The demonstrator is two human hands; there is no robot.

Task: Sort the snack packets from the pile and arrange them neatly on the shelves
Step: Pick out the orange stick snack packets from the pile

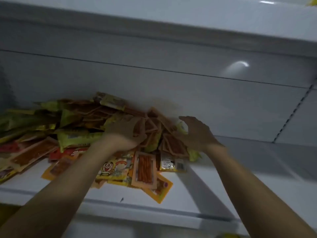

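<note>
Right hand (197,133) open, flanking the snack packets (75,136) on the shelf (188,194); left hand (125,132) blurred, grip indeterminable. Packets judged light, slippery: pinch edges.

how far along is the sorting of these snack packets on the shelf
Done: nothing looks sorted; the packets lie in one mixed pile on the shelf. In hand: the left hand, blurred, is on the pile's right end, and the right hand cups its edge with relaxed fingers. Left: nearly all of it, with bare shelf showing to the right.
</note>
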